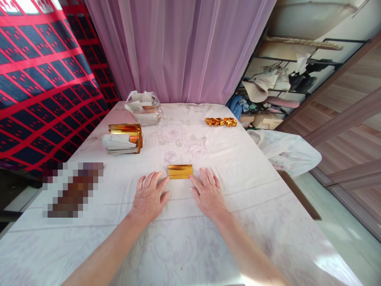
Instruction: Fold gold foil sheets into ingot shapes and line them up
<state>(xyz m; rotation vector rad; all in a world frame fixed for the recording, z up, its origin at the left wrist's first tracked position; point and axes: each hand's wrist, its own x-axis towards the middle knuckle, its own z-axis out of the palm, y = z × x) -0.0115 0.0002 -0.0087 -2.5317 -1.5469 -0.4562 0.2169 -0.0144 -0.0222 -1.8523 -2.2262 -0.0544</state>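
Note:
A folded strip of gold foil paper (pixel 179 171) lies flat on the floral tablecloth (pixel 178 246), between my two hands. My left hand (pixel 149 196) rests on the cloth with fingers spread, its index fingertip at the strip's lower left corner. On the other side, my right hand (pixel 208 193) also lies with fingers apart, its index fingertip touching the lower right corner. Further back on the left is a stack of gold foil paper (pixel 126 129) with white paper sheets (pixel 119 143) against it. At the back right sits a row of folded gold foil pieces (pixel 220 122).
A clear plastic bag (pixel 145 111) with papers stands at the back left. A blurred-out patch (pixel 74 190) covers something at the left edge. Purple curtains (pixel 184 47) hang behind the table. On the right are a shoe rack (pixel 285 91) and a white plastic bag (pixel 285 151).

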